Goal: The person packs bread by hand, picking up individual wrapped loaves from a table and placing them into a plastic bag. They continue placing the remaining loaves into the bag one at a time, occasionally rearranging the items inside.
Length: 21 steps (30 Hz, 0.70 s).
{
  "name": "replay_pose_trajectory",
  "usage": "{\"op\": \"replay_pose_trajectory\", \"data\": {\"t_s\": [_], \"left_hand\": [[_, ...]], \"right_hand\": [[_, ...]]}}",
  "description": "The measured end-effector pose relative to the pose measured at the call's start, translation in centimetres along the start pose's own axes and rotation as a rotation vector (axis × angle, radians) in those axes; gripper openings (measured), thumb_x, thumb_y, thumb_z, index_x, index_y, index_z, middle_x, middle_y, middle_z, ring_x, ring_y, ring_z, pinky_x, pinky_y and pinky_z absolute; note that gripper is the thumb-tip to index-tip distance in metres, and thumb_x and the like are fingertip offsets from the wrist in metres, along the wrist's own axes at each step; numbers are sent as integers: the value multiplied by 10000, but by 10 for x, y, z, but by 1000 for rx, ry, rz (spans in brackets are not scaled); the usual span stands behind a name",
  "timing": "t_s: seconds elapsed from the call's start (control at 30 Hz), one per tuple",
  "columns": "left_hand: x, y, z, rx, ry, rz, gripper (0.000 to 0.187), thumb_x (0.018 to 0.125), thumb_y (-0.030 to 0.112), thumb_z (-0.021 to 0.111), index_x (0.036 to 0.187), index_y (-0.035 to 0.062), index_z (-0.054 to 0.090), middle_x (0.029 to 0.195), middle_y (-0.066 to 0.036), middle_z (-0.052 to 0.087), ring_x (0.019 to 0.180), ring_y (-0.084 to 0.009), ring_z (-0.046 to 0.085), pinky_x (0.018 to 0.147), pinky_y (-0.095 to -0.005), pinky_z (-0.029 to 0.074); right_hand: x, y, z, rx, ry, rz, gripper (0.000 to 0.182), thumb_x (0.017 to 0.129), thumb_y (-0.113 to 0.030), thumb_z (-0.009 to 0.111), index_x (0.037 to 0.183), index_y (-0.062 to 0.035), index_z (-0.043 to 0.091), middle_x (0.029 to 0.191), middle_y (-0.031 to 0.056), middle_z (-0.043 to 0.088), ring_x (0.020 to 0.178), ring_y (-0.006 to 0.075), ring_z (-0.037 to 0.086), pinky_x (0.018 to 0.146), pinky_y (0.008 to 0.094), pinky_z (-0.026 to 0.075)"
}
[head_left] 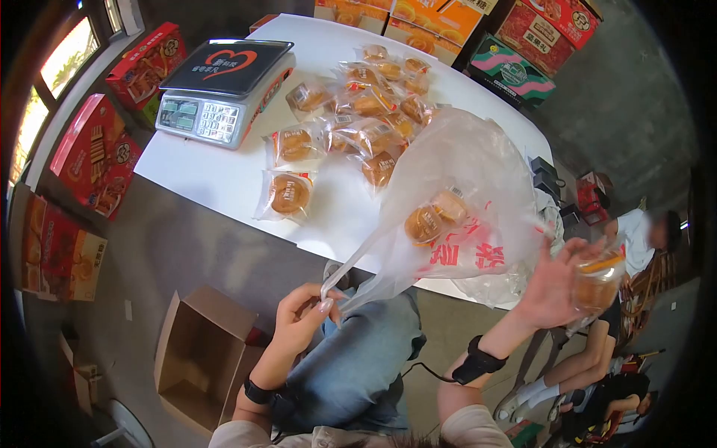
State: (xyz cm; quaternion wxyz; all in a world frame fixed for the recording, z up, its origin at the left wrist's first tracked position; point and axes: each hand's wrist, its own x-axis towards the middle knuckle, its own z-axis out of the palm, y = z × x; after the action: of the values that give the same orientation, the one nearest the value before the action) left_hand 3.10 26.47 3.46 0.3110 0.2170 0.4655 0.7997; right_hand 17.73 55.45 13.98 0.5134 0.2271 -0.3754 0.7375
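Observation:
At the table's front edge my left hand (305, 317) pinches the handle of a translucent plastic bag (478, 172) with red print. The bag lies spread over the right part of the white table (202, 175), with wrapped cakes (424, 224) showing through it. Beyond the bag's right side, my right hand (551, 287) is closed on a wrapped cake (597, 284), slightly blurred. Several more wrapped cakes (371, 101) lie in a loose pile at the table's middle and back, and one (290, 193) rests nearest the front left.
A scale (205, 116) stands at the table's back left. An open cardboard box (196, 358) is on the floor at lower left. Colourful cartons (97, 157) line the left wall, others (426, 26) the back. Seated people (635, 239) are at the right.

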Motion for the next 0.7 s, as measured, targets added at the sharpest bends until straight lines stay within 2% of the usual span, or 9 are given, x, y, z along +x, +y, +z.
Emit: {"op": "replay_pose_trajectory", "data": {"t_s": [0.13,0.2,0.33,0.4,0.43,0.5,0.63,0.7], "left_hand": [[1,5,8,0,1,18,178,878,63,503,1011,-40,561,780,-86,579,713,-153,562,692,-276,448],[-1,5,9,15,20,5,183,877,68,505,1014,-38,561,789,-85,579,718,-154,561,696,-275,446],[1,3,4,48,-5,-29,185,878,70,490,1012,-35,561,810,-78,578,757,-143,554,724,-265,432],[0,3,4,81,10,-45,185,878,68,481,1010,-34,560,816,-75,578,774,-136,548,736,-263,425],[1,2,2,105,19,-36,193,880,79,467,1003,-36,562,814,-71,578,785,-131,540,743,-262,420],[1,-1,-2,130,32,-33,203,883,90,453,996,-37,563,813,-68,578,795,-126,532,751,-261,415],[4,-12,-22,140,165,-61,242,901,143,422,941,-41,574,791,-67,574,764,-123,521,736,-249,411],[9,-17,-35,191,286,-49,241,909,157,435,922,-42,571,776,-70,577,732,-122,524,705,-244,412]], "right_hand": [[-4,-4,10,-143,71,-44,831,739,-590,517,1396,-170,231,1314,33,387,1187,271,345,996,654,129],[-15,-7,9,-286,59,114,756,787,-546,461,1391,-147,241,1312,57,387,1181,275,351,986,660,142],[-30,-8,10,-129,31,230,701,826,-527,397,1379,-118,264,1329,91,373,1184,296,353,1015,617,161],[-37,-7,15,-271,685,72,650,840,-454,379,1368,-89,286,1289,139,394,1133,328,372,1036,533,174],[-39,-3,20,-271,686,73,650,840,-454,379,1368,-89,286,1289,139,394,1133,328,372,1036,533,174],[-44,7,33,-445,787,-25,674,830,-449,401,1362,-52,289,1251,138,407,1100,340,374,1040,451,191],[-67,-3,16,-362,695,-38,659,825,-460,424,1340,-60,329,1210,137,427,1062,325,391,1009,457,215],[-86,-7,5,0,172,343,638,824,-473,434,1300,-54,368,1208,167,425,1076,298,390,952,453,297]]}}
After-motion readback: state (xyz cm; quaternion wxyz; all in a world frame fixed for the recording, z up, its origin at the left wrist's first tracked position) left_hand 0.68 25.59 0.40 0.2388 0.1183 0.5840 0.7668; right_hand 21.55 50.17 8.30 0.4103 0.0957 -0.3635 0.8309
